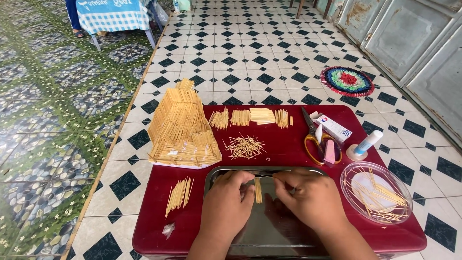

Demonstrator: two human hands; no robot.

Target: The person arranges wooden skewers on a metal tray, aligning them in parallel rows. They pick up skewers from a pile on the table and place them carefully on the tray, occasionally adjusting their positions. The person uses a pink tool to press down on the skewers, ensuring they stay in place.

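A short row of toothpicks (258, 190) lies on a metal tray (269, 236) at the near edge of a red table (288, 144). The left hand (227, 204) and right hand (310, 197) flank the row, fingertips pinched on thin sticks above it. Beyond stand a toothpick house (180, 127), a loose heap (244, 146), scissors (315, 137) and a clear dish (376, 192).

A tall model house of pale wooden sticks (182, 127) stands at the red table's (288, 144) left rear. Orange-handled scissors (317, 137) lie beside a small white carton (332, 126). A clear round plastic lid (377, 192) holds loose sticks; what seems a glue bottle (364, 146) stands behind it.
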